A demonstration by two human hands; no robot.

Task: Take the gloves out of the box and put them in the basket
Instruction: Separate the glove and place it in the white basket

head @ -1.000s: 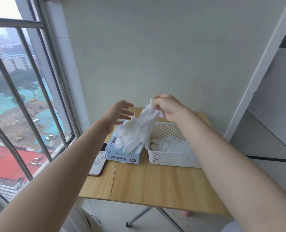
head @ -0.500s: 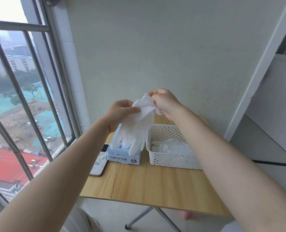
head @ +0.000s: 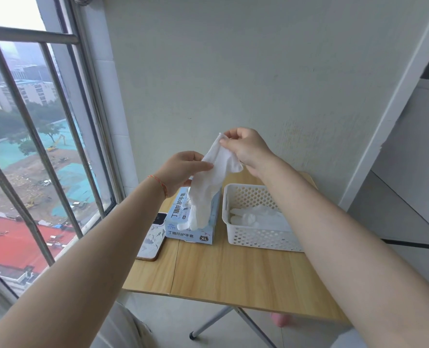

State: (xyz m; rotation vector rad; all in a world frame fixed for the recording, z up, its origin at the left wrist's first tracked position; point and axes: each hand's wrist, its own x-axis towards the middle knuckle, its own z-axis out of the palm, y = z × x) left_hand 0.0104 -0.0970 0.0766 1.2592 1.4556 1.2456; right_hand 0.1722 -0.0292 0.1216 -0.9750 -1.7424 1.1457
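A white glove (head: 208, 187) hangs in the air above the light blue glove box (head: 190, 223), its fingers dangling in front of the box top. My right hand (head: 246, 146) pinches the glove's cuff at the top. My left hand (head: 183, 169) pinches the cuff's left edge, just below and to the left. The white perforated basket (head: 258, 237) stands right of the box on the wooden table (head: 233, 277) and holds more white gloves (head: 256, 218).
A phone (head: 151, 238) in a patterned case lies left of the box near the table's left edge. A barred window (head: 42, 156) runs along the left. A plain wall stands behind the table, and a folding leg shows under it.
My left hand closed in and took hold of the glove's cuff edge. Both hands lifted the glove a little higher above the box, and it now hangs straighter.
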